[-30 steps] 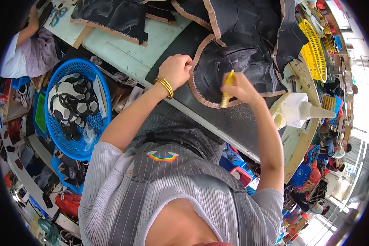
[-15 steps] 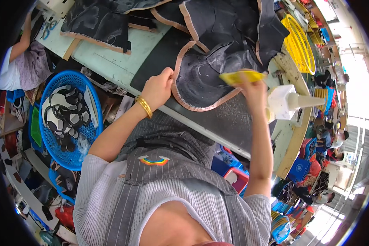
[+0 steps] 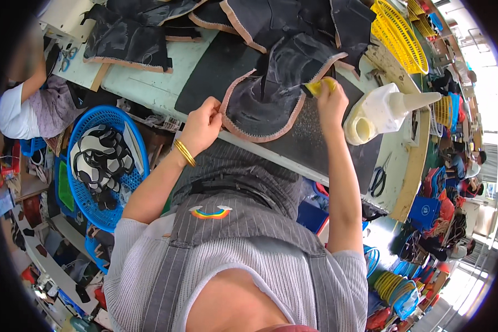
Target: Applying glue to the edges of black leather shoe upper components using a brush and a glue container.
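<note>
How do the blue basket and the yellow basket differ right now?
The blue basket sits low, left of the bench, filled with black-and-white pieces; the yellow basket lies on the benchtop at the far right, showing no contents. The blue one is round, the yellow one looks longer and tilted. Both are slotted plastic.

The cut piece [image 3: 263, 102] lies on the mat [image 3: 321, 141], between the left hand [image 3: 202, 127] and the right hand [image 3: 331, 102]. The brush [image 3: 315, 87] sits in the right hand. The bottle [image 3: 384, 110] lies right of that grip; the basket [image 3: 102, 166] lies left of the left hand, below the table [image 3: 160, 86].
</note>
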`<state>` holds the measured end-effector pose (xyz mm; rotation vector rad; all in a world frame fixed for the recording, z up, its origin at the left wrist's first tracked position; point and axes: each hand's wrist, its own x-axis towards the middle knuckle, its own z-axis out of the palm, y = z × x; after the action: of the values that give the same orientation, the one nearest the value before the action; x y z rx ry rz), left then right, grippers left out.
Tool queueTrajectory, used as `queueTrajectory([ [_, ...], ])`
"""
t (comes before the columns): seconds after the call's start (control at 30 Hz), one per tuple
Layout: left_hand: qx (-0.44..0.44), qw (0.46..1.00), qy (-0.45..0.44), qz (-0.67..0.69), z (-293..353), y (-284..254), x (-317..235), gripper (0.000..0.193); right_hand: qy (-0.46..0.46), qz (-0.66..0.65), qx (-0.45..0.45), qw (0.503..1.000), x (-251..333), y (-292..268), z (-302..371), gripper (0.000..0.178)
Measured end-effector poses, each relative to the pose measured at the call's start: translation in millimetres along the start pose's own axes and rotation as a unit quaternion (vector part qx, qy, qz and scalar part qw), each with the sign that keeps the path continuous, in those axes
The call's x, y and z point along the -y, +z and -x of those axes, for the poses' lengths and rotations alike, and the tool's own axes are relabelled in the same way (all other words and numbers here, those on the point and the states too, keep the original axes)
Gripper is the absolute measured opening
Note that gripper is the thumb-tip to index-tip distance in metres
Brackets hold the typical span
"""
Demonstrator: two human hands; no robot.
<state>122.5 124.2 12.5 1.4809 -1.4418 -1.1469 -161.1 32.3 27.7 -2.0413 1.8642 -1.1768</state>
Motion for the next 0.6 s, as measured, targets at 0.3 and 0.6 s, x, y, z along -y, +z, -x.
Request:
queueTrajectory([
  [0.3, -0.22, 0.952, 0.185, -0.105, -50, -61, -28, 0.008, 0.062, -0.215, 0.064, 0.973, 71, -26, 45, 0.017],
  [0.6, -0.233, 0.854, 0.243, -0.397, -232, -282, -123, 0.019, 0.157, -0.246, -0.087, 0.953, 21, -90, 56, 0.018],
])
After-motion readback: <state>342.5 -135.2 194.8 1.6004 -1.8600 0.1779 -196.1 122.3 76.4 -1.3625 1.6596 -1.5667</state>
